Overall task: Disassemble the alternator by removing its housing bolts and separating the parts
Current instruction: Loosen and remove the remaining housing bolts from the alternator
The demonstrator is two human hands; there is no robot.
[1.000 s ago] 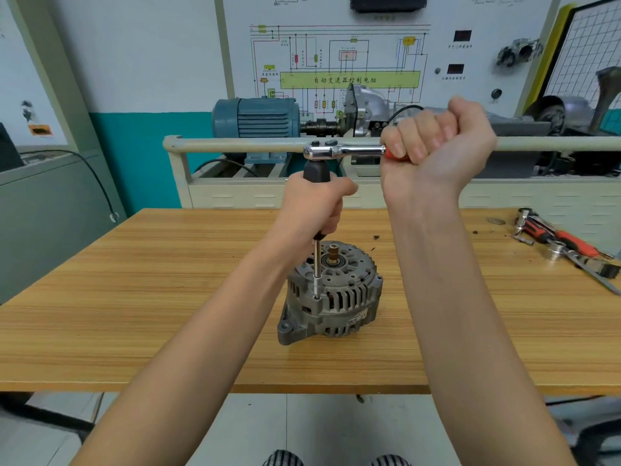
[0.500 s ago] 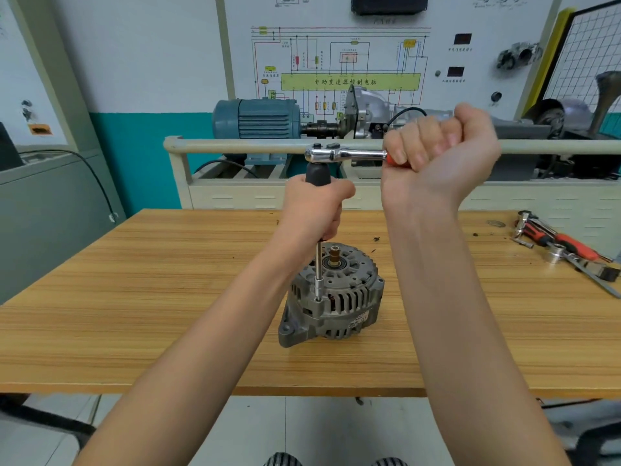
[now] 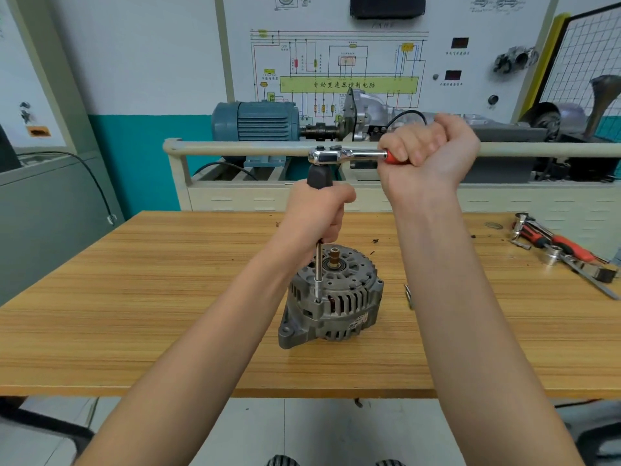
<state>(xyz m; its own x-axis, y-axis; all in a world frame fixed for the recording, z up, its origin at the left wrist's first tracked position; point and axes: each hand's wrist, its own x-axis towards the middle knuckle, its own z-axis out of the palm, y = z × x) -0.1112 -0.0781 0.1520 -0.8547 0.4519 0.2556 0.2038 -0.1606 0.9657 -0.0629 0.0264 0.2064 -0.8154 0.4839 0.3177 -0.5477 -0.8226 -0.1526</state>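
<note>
Bolt-loosening step: left hand (image 3: 314,213) clamped round extension (image 3: 318,275), right hand (image 3: 428,156) gripping ratchet (image 3: 349,155); next, probably another steady swing.

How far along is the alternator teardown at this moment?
Early. Done: little shows; the alternator on the bench is in one piece, its halves together. In hand: the left hand grips the black driver handle, whose shaft sits on a housing bolt, while the right hand grips the ratchet on top. Left: the other bolts, which I cannot count here, then splitting the housing.
</note>
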